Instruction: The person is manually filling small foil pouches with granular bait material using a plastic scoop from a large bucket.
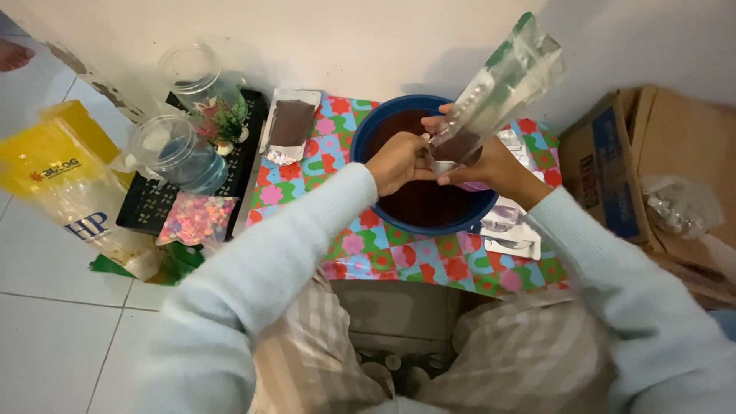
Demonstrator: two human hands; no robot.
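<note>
A blue round basin (368,138) filled with dark brown material stands on a small table covered by a colourful flowered cloth (429,261). Above the basin, my left hand (397,159) and my right hand (491,165) both grip a clear plastic pouch (498,84), which tilts up to the right. The pouch's lower end holds some dark brown material, and both hands pinch it there over the basin.
A foil pouch of brown powder (291,123) lies left of the basin, flat silver packets (510,226) to its right. On the left, two clear jars (180,149) sit on a black tray (146,203) beside a bag of coloured bits (198,218) and a yellow bag (54,169). A cardboard box (613,161) stands at the right.
</note>
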